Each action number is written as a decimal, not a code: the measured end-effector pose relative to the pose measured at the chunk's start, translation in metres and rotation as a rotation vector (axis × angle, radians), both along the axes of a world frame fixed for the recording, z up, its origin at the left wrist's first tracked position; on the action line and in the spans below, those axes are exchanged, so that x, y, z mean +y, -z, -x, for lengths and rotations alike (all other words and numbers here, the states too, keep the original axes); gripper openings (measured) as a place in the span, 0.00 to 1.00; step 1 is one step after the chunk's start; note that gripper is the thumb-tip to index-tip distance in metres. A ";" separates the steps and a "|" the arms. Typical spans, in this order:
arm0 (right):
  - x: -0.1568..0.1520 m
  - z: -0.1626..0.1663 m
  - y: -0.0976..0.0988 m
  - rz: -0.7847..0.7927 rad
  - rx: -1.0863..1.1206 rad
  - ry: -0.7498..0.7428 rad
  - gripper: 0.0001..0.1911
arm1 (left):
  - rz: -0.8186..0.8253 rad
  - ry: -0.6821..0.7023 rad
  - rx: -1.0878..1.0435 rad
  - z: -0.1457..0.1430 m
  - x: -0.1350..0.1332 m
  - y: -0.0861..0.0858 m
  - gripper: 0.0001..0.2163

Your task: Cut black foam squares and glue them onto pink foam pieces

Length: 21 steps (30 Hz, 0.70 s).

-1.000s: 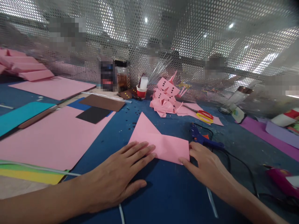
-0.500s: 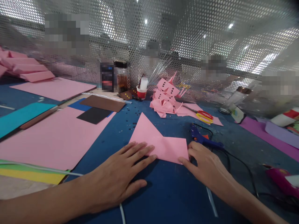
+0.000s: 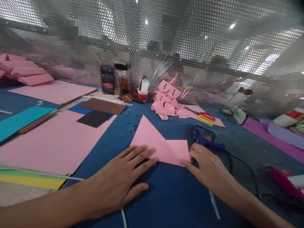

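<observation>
A folded pink sheet of paper (image 3: 163,147) lies on the blue table in front of me, with a pointed flap at its upper left and a straight-edged part at its right. My left hand (image 3: 125,174) rests flat, fingers stretched over the paper's lower left, thumb apart on the table. At the paper's right edge, my right hand (image 3: 204,161) pinches the lower right corner between thumb and bent fingers. Just beyond the right hand lies a blue glue gun (image 3: 206,142) with its black cord. A clear glue stick (image 3: 214,204) is on the table below the right wrist.
Pink sheets (image 3: 54,139) with brown paper (image 3: 102,106) and black paper (image 3: 95,118) lie to the left. Behind stand folded pink paper figures (image 3: 166,98), a red-and-white cup (image 3: 142,95) and scissors (image 3: 206,118). A magenta glue gun (image 3: 285,182) sits at right; a perforated metal screen (image 3: 190,41) rises behind.
Both hands keep their hold on the pink paper, and its folds look the same. The whole view has shifted slightly, with things appearing a little further left.
</observation>
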State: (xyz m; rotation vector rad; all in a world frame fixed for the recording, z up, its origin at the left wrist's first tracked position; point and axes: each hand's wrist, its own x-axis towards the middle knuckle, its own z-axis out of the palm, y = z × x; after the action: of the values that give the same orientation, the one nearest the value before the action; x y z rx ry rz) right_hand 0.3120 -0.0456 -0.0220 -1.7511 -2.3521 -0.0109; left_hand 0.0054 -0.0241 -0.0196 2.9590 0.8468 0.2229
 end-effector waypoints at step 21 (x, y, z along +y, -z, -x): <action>0.001 0.000 0.002 -0.041 0.003 0.007 0.16 | -0.011 -0.006 0.014 0.000 -0.001 0.002 0.28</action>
State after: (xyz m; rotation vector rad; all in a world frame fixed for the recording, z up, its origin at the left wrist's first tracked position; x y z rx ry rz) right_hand 0.3119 -0.0446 -0.0237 -1.7393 -2.3272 -0.0572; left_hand 0.0052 -0.0253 -0.0220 2.9720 0.8593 0.2082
